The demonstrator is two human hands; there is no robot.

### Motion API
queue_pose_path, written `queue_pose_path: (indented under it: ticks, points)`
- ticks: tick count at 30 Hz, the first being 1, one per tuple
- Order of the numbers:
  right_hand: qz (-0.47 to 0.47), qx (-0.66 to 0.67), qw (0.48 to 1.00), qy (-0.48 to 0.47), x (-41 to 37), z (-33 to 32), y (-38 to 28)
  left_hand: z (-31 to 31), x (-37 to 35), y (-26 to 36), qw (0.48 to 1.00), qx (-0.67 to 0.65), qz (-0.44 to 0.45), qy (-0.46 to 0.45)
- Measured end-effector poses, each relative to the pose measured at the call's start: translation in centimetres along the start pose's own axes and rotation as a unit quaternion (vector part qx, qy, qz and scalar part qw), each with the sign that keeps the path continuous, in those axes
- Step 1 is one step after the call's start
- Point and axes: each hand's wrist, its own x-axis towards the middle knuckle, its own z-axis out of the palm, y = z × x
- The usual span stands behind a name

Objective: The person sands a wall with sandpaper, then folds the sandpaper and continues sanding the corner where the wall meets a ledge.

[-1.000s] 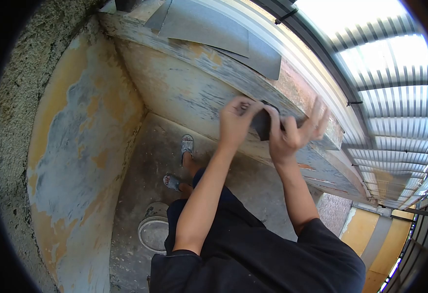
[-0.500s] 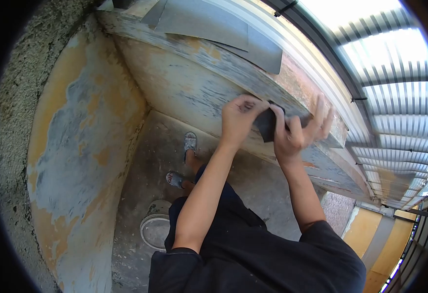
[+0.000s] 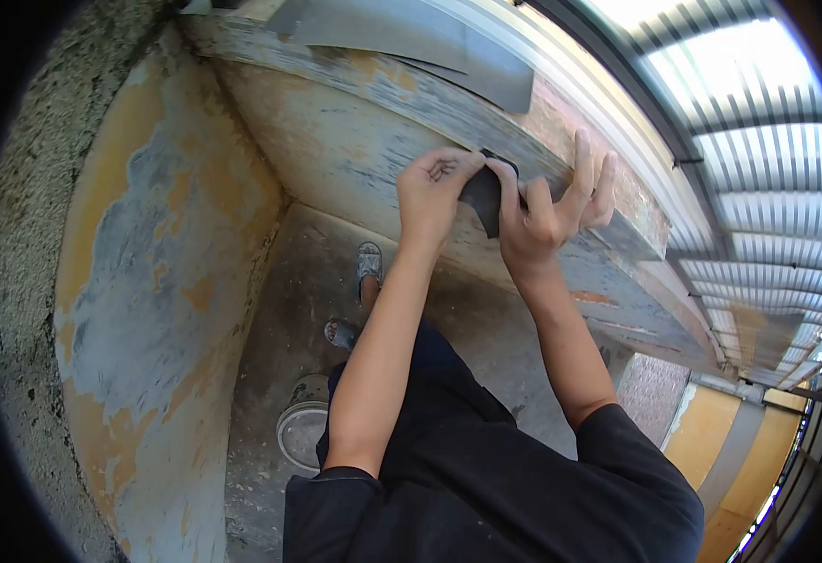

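Observation:
A small dark piece of sandpaper [image 3: 486, 199] hangs between my two hands, bent and held along its upper edge. My left hand [image 3: 430, 199] is closed, pinching the top edge between thumb and fingertips. On the other side, my right hand [image 3: 540, 218] grips the sandpaper with thumb and index finger while its other fingers stick up and apart. Both hands are in front of the low wall [image 3: 336, 131], whose surface is patchy white, grey and ochre. Larger grey sheets [image 3: 411, 38] lie on the ledge above it.
A patchy wall panel [image 3: 138, 281] rises at the left beside rough concrete. Near my feet, a lidded bucket [image 3: 303, 436] stands on the stained floor [image 3: 270, 310]. Corrugated translucent sheeting [image 3: 758, 169] and a dark metal bar are beyond the ledge at the right.
Both hands, with the sandpaper between them, have shifted up and to the left in view. The sandpaper now shows a more curved outline. The view itself has moved slightly.

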Motion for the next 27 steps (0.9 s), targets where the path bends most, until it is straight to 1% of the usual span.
queue_pose_path:
  ticks: [4,6,7,9,10,12,13,15,16,18,20,21,22,26,27]
  points:
    - [0.009,0.008,1.0,0.011,-0.6,-1.4,2.0,1.5,-1.3,-1.8,1.0,-0.026,-0.015,-0.004]
    - [0.023,-0.013,0.999,-0.021,-1.0,-2.0,2.7,1.8,-1.4,-2.3,0.998,0.056,0.006,-0.015]
    - [0.024,-0.012,0.999,-0.021,-1.1,-1.4,2.6,1.4,-1.3,-2.5,0.998,0.058,0.006,-0.015]
    - [-0.023,0.028,0.999,0.021,-0.4,0.4,1.7,0.9,-0.8,-1.3,0.998,0.01,0.053,0.036]
    - [-0.019,0.025,0.999,0.02,-0.2,0.7,1.0,0.3,-0.4,-0.7,0.998,0.013,0.049,0.033]
    - [-0.012,0.016,1.0,-0.015,0.5,0.6,0.3,-0.4,0.4,0.4,0.998,-0.051,0.005,0.022]
    - [-0.014,0.014,1.0,-0.014,0.3,0.3,0.9,0.0,0.2,0.3,0.998,-0.053,0.006,0.021]
    - [-0.002,0.005,1.0,0.017,-0.4,-0.8,2.1,0.8,-0.4,-0.6,0.999,-0.001,-0.021,-0.029]
    - [-0.005,0.007,1.0,0.018,-0.5,-1.2,2.3,1.3,-0.6,-1.2,0.999,0.026,-0.019,-0.033]
    - [0.02,-0.014,1.0,-0.017,-0.4,-1.7,2.3,0.9,-0.4,-0.7,0.998,0.05,-0.002,-0.025]
    - [0.005,0.008,1.0,-0.002,0.4,-0.3,1.2,0.4,-0.1,-0.1,0.997,0.077,0.009,-0.02]
    - [-0.01,0.026,1.0,0.013,0.7,0.4,0.6,-0.1,0.3,0.7,0.999,0.051,0.017,-0.002]
    - [0.0,0.025,1.0,-0.004,0.8,0.3,0.1,-0.1,0.2,1.0,0.999,0.023,0.02,0.014]
    - [0.024,0.03,0.999,0.004,0.1,-1.5,1.7,1.4,-1.1,-0.2,0.999,0.024,-0.026,-0.025]
    - [0.031,0.007,0.999,-0.008,-0.7,-2.5,2.8,1.7,-1.4,-0.9,0.999,0.023,-0.023,-0.023]
